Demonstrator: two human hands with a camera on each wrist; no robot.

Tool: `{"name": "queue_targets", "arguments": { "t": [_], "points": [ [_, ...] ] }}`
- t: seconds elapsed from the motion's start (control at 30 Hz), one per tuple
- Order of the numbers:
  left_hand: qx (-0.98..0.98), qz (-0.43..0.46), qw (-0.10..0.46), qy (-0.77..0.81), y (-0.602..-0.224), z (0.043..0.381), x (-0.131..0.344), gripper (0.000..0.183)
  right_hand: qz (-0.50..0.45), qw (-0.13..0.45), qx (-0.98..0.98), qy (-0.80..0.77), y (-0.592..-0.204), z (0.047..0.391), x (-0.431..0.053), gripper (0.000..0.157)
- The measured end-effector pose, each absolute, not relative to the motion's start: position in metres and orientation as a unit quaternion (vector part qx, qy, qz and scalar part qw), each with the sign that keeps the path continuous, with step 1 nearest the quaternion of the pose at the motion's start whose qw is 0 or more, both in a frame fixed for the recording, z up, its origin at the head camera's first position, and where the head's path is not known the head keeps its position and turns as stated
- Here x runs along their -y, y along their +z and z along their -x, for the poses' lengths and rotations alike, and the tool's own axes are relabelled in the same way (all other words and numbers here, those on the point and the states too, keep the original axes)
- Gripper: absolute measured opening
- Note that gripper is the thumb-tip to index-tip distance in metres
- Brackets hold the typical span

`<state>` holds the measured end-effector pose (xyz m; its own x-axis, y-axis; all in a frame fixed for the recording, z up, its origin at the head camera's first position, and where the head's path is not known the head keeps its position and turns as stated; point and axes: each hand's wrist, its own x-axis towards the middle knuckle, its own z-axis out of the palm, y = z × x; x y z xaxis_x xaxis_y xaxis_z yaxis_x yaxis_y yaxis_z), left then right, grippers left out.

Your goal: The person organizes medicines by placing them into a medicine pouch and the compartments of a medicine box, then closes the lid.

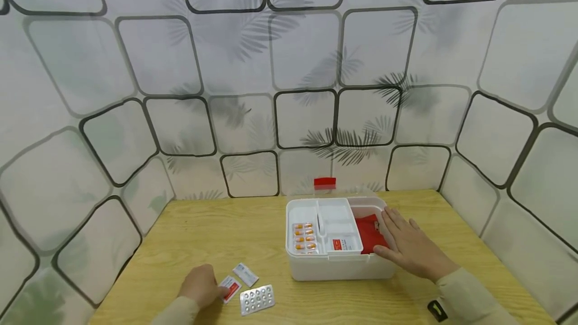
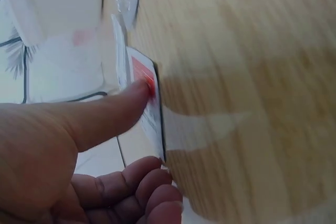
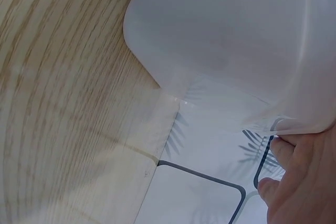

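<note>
My left hand (image 1: 200, 285) is low over the table's front left, its thumb on a small red-and-white sachet (image 1: 232, 287) and its fingers curled at the sachet's edge. A second white sachet (image 1: 246, 274) lies just behind, and a silver blister pack (image 1: 257, 299) is to the right. My right hand (image 1: 413, 247) rests with extended fingers on the right rim of a white medicine box (image 1: 340, 268). In the right wrist view, the fingers of that hand (image 3: 310, 174) are against the box wall.
Inside the box, a white tray (image 1: 336, 213) holds a blister of orange capsules (image 1: 305, 237) and another red-and-white sachet (image 1: 341, 244). Beside the tray lies a red pouch (image 1: 370, 233). A clear lid with a red label (image 1: 324, 183) stands raised behind. Patterned fabric walls (image 1: 244, 124) surround the wooden table (image 1: 217, 224).
</note>
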<state>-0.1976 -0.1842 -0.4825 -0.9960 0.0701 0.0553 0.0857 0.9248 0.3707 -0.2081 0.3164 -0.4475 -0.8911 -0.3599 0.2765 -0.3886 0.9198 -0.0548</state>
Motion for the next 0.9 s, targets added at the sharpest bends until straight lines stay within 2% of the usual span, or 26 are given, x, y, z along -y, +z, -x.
{"name": "queue_targets", "arguments": {
  "t": [0.5, 0.8, 0.9],
  "points": [
    [0.971, 0.035, -0.038, -0.232, -0.48, 0.203, 0.188, 0.031, -0.185, 0.118, 0.974, 0.057, -0.448, 0.208, -0.316, 0.09],
    [0.964, 0.026, -0.035, -0.263, -0.484, 0.203, 0.19, 0.026, -0.188, 0.126, 0.972, 0.059, -0.448, 0.207, -0.316, 0.088],
    [0.964, 0.031, -0.02, -0.263, -0.486, 0.204, 0.192, 0.024, -0.186, 0.123, 0.973, 0.063, -0.448, 0.207, -0.315, 0.089]
  ]
}}
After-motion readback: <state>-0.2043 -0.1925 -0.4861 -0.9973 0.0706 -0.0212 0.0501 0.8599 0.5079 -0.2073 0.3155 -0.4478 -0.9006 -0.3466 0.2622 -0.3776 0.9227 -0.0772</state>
